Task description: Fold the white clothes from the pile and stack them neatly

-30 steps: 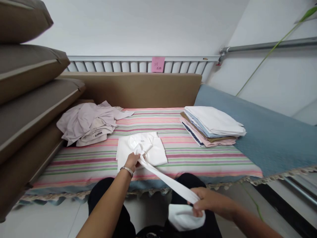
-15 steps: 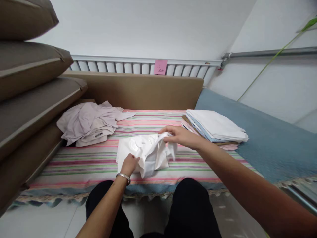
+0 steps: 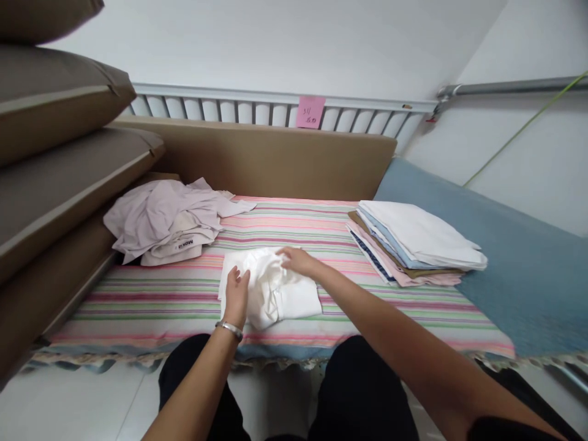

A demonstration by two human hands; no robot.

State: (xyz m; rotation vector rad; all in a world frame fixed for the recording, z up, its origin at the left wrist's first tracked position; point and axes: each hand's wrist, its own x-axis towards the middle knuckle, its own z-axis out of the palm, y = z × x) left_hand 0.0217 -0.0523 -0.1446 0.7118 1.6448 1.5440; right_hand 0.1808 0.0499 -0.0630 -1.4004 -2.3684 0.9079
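A white shirt (image 3: 294,300) lies partly folded and rumpled on the striped bedding, its middle bunched up. At the shirt's left side my left hand (image 3: 237,295), with a silver bracelet at the wrist, has its thumb and fingers apart. My right hand (image 3: 298,261) comes in from the right, its fingers curled on the upper edge of the bunched cloth. The fingertips are partly lost against the white fabric.
Rumpled pale clothes (image 3: 165,214) lie at the left, by stacked brown cushions (image 3: 68,196). On the right sits a stack of folded clothes (image 3: 413,236), white on top. Striped bedding (image 3: 294,223) covers the seat; a brown backrest panel (image 3: 275,160) stands behind.
My right hand has moved left with the shirt's fabric, which now bunches at the middle. My left hand has opened its fingers from the cloth. The view has shifted slightly.
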